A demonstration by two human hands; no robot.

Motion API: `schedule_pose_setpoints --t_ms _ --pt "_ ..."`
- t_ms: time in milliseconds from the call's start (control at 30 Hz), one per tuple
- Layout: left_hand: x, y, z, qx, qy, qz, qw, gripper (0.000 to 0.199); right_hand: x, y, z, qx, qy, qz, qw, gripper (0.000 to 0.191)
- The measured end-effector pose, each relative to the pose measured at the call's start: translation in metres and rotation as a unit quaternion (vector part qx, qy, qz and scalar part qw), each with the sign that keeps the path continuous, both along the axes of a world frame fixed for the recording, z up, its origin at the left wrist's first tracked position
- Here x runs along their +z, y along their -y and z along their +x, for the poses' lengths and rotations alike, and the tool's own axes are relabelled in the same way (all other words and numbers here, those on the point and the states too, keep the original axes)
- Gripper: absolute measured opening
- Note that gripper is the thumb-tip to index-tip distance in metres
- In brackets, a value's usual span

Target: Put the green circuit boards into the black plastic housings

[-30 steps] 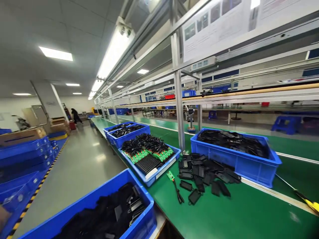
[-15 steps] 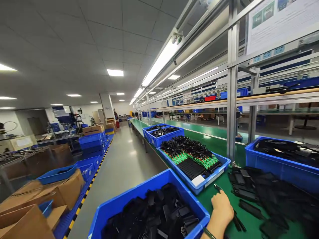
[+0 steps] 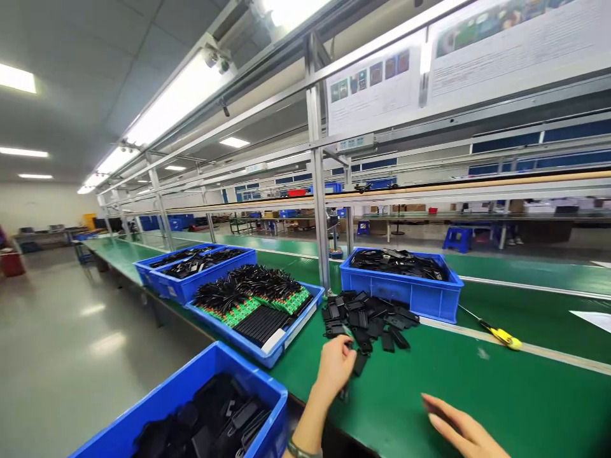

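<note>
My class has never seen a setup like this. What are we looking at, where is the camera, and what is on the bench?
There is no robot here: these are a person's bare hands, seen by one camera worn on the head. The left hand seems to pinch a small part, mostly hidden in its grip. The right hand is open over the green bench. There lie a pile of black pieces, a blue tray holding green circuit boards with black cables, and a yellow-handled tool.
</note>
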State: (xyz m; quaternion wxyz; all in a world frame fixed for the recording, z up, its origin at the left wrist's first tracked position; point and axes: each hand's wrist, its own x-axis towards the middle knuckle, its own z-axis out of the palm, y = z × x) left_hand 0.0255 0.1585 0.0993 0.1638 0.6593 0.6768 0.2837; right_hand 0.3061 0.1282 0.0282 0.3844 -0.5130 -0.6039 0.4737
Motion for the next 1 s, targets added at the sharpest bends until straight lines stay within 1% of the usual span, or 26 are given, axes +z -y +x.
schedule_pose_setpoints --t_ms 33,67,100,133,167,200,233,267,300,367,433,467,533,567,633,700,733,800,833,867,900,933,1000 --pt "0.0 0.002 0.012 -0.042 0.004 0.004 0.999 0.031 0.007 -0.005 -0.022 -0.009 -0.105 -0.052 0.993 0.063" --pt "-0.001 0.004 0.022 -0.065 -0.001 0.009 0.998 0.031 0.012 -0.01 -0.041 -0.016 -0.2 -0.104 0.974 0.066" --pt "-0.003 0.003 0.029 -0.064 -0.021 0.011 0.998 0.032 0.015 -0.015 -0.057 -0.01 -0.266 -0.147 0.953 0.063" --pt "-0.007 0.002 0.033 -0.042 -0.054 0.009 0.998 0.035 0.016 -0.021 -0.068 -0.019 -0.305 -0.174 0.936 0.06" --pt "-0.012 -0.001 0.035 -0.01 -0.094 0.0 0.996 0.039 0.015 -0.027 -0.074 -0.029 -0.325 -0.185 0.927 0.058" --pt "-0.017 -0.005 0.035 0.019 -0.132 -0.015 0.991 0.044 0.012 -0.033 -0.076 -0.039 -0.326 -0.18 0.927 0.058" --pt "-0.022 -0.009 0.033 0.039 -0.165 -0.032 0.985 0.048 0.008 -0.039 -0.074 -0.047 -0.317 -0.162 0.933 0.06" --pt "-0.026 -0.013 0.03 0.044 -0.186 -0.051 0.98 0.05 0.004 -0.046 -0.07 -0.049 -0.303 -0.137 0.942 0.062" --pt "-0.03 -0.017 0.027 0.035 -0.195 -0.067 0.978 0.05 0.001 -0.052 -0.064 -0.04 -0.287 -0.111 0.951 0.063" --pt "-0.032 -0.021 0.024 0.013 -0.194 -0.075 0.978 0.042 0.0 -0.065 -0.053 -0.006 -0.257 -0.067 0.964 0.062" --pt "-0.029 -0.024 0.027 -0.013 -0.16 -0.055 0.986 0.037 0.006 -0.075 -0.044 0.022 -0.238 -0.042 0.97 0.063" --pt "-0.026 -0.027 0.031 -0.034 -0.125 -0.038 0.991 0.036 0.01 -0.08 -0.041 0.029 -0.234 -0.036 0.971 0.063" --pt "-0.024 -0.035 0.042 -0.093 -0.035 -0.001 0.995 0.036 0.015 -0.09 -0.037 0.017 -0.233 -0.029 0.972 0.059" --pt "-0.025 -0.042 0.049 -0.121 0.014 0.012 0.992 0.038 0.015 -0.094 -0.035 0.007 -0.229 -0.028 0.973 0.056" --pt "-0.031 -0.059 0.064 -0.159 0.117 0.028 0.98 0.04 0.01 -0.102 -0.03 -0.002 -0.203 -0.025 0.979 0.052" --pt "-0.041 -0.077 0.08 -0.176 0.24 0.01 0.955 0.04 0.0 -0.108 -0.023 0.005 -0.149 -0.02 0.989 0.05" --pt "-0.045 -0.085 0.087 -0.184 0.315 -0.015 0.931 0.042 -0.005 -0.109 -0.02 0.003 -0.115 -0.015 0.993 0.049" --pt "-0.052 -0.095 0.098 -0.208 0.457 -0.08 0.861 0.047 -0.012 -0.109 -0.013 -0.023 -0.05 0.006 0.998 0.044" --pt "-0.054 -0.098 0.102 -0.221 0.51 -0.109 0.824 0.05 -0.014 -0.108 -0.01 -0.048 -0.025 0.023 0.998 0.042" --pt "-0.055 -0.099 0.104 -0.232 0.546 -0.127 0.795 0.051 -0.014 -0.106 -0.008 -0.075 -0.008 0.043 0.996 0.041" --pt "-0.056 -0.099 0.106 -0.243 0.565 -0.132 0.777 0.05 -0.013 -0.104 -0.006 -0.094 0.004 0.062 0.994 0.041" --pt "-0.056 -0.098 0.106 -0.252 0.574 -0.132 0.768 0.048 -0.011 -0.102 -0.005 -0.104 0.015 0.078 0.991 0.041" --pt "-0.057 -0.095 0.105 -0.268 0.586 -0.133 0.753 0.044 -0.007 -0.096 -0.005 -0.098 0.042 0.102 0.989 0.039"
